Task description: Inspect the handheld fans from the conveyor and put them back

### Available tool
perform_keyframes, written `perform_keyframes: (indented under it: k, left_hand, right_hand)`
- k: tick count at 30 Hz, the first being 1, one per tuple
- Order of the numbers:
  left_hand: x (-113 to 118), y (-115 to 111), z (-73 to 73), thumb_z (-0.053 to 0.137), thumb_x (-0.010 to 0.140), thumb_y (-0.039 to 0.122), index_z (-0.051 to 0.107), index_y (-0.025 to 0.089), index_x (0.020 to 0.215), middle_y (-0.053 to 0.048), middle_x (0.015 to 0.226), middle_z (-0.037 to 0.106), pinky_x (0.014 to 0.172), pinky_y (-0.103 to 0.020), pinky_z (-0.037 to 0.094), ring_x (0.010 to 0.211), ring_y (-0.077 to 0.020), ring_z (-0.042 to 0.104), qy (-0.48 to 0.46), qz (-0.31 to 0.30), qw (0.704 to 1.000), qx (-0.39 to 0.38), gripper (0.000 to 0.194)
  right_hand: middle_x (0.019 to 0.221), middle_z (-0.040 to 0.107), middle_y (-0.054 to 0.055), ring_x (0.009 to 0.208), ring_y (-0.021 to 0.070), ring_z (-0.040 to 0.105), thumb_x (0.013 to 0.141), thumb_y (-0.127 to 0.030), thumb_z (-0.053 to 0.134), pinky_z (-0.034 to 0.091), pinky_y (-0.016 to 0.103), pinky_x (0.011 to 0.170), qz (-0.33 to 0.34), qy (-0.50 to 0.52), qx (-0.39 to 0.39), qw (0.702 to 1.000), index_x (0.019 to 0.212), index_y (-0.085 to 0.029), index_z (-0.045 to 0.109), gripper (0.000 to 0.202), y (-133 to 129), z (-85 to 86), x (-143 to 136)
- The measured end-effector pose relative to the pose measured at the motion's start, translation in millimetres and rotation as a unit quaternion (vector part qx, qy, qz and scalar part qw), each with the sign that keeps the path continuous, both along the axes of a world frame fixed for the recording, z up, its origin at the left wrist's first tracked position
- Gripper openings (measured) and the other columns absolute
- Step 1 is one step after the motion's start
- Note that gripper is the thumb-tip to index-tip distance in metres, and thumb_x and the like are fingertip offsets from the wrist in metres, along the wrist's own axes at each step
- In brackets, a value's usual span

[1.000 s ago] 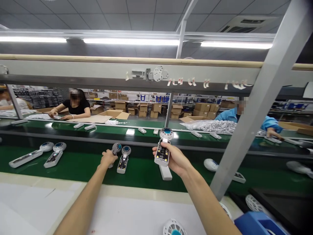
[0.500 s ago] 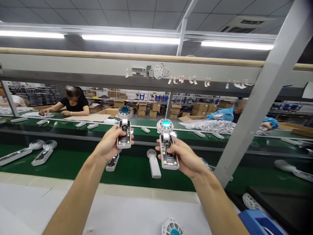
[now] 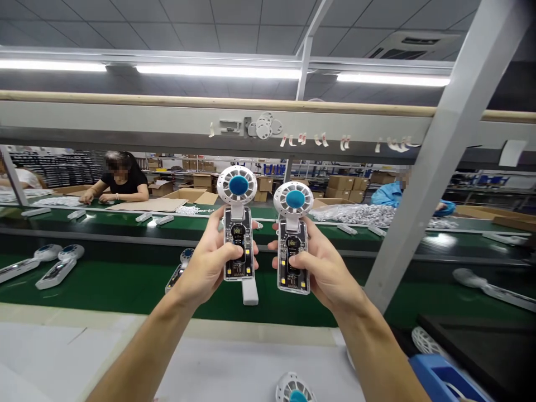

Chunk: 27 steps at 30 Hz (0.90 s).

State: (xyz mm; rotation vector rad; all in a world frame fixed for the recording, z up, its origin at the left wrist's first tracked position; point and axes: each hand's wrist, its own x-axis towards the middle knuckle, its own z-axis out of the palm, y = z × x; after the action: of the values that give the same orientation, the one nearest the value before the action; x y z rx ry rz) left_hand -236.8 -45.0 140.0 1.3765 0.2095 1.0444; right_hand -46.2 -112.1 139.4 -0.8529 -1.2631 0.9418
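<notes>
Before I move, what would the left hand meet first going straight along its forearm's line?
Probably the handheld fan in the right hand, roughly along that line; depth is unclear, so the left hand might instead pass it toward the far green conveyor belt.

We saw handheld fans [image 3: 57, 273] at left and right and a half-hidden white handle [image 3: 250, 293] lying on the near green conveyor belt [image 3: 125, 282]; on our white worktable [image 3: 234, 363] lay a fan head [image 3: 295, 387], and slim white casings [image 3: 164, 220] rested along the far green surface [image 3: 113, 224].
</notes>
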Motion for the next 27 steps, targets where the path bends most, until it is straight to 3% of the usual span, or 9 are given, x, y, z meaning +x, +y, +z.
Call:
perform_keyframes:
  k: [14,27]
  left_hand:
    - [3.1,-0.9,-1.8,0.059,0.079,0.009,0.027,0.026,0.137,-0.004,0.094,0.066,0.067,-0.038,0.057,0.070,-0.0203,0.068,-0.014,-0.024,1.000,0.007,0.068]
    - [-0.6,-1.6,-0.5,0.061,0.074,0.007,0.028,0.027,0.138,-0.004,0.095,0.066,0.062,-0.030,0.055,0.070,-0.0192,0.068,-0.007,-0.039,0.999,-0.003,0.075]
  right_hand:
    - [0.093,0.070,0.003,0.072,0.0181,0.068,0.070,-0.012,0.060,0.055,0.030,0.062,-0.009,-0.001,0.019,1.000,0.140,-0.027,0.036,0.075,0.6,-4.7,-0.6]
    - [0.101,0.069,0.005,0.077,0.0188,0.069,0.067,-0.013,0.065,0.056,0.030,0.066,-0.033,0.001,0.005,0.999,0.143,-0.028,0.035,0.083,-4.1,-1.7,3.6]
